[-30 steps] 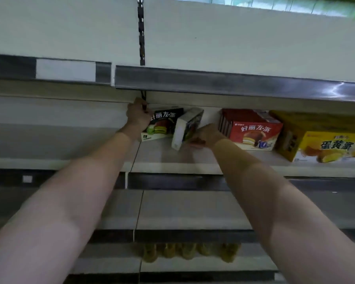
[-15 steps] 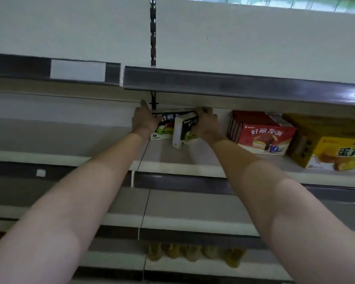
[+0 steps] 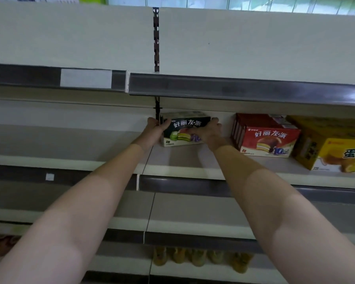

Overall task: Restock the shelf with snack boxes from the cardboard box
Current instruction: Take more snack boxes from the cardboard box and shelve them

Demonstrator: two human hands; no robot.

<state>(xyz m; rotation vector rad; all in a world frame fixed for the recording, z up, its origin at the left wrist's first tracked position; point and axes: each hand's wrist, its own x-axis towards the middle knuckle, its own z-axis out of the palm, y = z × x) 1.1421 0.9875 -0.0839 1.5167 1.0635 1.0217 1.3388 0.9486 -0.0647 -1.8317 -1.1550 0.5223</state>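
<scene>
Gripping black snack box (image 3: 186,128), both hands (image 3: 210,133)

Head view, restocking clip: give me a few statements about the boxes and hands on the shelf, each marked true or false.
1. Both hands touch the black snack box. True: the left hand is at its left end, the right hand at its right.
2. The red snack box stands left of the black one. False: it stands to the right.
3. The black box touches the red box. False: a gap of bare shelf separates them.
4. A yellow box stands right of the red one. True.
</scene>
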